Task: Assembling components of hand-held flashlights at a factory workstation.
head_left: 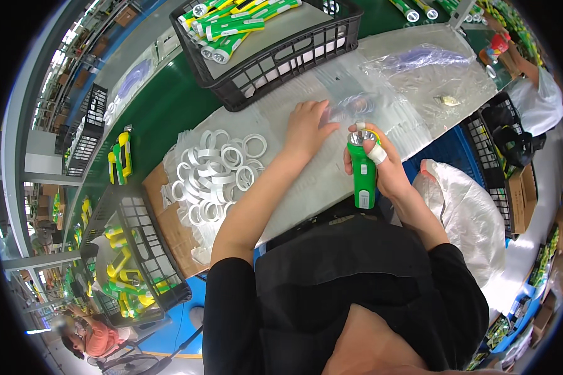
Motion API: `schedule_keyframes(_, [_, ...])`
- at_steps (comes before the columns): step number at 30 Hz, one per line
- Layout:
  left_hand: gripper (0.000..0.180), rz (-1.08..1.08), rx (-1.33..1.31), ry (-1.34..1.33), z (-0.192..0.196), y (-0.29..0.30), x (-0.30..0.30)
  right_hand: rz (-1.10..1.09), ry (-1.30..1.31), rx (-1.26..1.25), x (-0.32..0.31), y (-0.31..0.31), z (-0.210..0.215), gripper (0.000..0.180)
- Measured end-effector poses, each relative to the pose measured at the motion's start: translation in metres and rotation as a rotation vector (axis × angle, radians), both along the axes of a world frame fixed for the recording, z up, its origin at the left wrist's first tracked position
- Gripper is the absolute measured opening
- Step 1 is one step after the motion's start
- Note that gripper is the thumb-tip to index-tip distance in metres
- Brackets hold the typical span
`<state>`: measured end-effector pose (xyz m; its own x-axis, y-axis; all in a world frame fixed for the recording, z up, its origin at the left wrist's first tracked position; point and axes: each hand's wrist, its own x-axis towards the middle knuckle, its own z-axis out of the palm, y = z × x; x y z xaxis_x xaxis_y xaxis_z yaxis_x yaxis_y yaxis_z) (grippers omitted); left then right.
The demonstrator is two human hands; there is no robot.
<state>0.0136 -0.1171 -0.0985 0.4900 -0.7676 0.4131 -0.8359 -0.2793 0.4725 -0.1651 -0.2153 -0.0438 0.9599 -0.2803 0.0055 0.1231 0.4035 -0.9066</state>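
My right hand grips a green flashlight upright, its silver reflector end facing up; white tape wraps one fingertip. My left hand reaches forward onto the white work surface, its fingertips at a clear plastic piece; whether it pinches that piece I cannot tell. To the left of that hand lies a pile of white plastic rings.
A black crate with green-and-white flashlights stands ahead on the green conveyor belt. Another black basket of yellow and green parts sits at lower left. Clear plastic bags lie at upper right. Other people work at far right and lower left.
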Motion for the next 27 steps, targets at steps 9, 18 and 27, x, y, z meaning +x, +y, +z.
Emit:
schedule_keyframes(9, [0.044,-0.207,-0.315,0.134,0.086,0.074,-0.043,0.228,-0.046,-0.003,0.019,0.017,0.019,0.042])
schedule_keyframes(18, [0.038,-0.253,-0.426,0.026,0.068,0.110,-0.049,0.555,-0.049,-0.091,0.043,0.053,0.014,0.041])
schedule_keyframes(27, [0.033,-0.037,-0.477,0.187,0.070,0.105,-0.013,0.215,-0.113,-0.096,0.067,0.047,0.009,0.052])
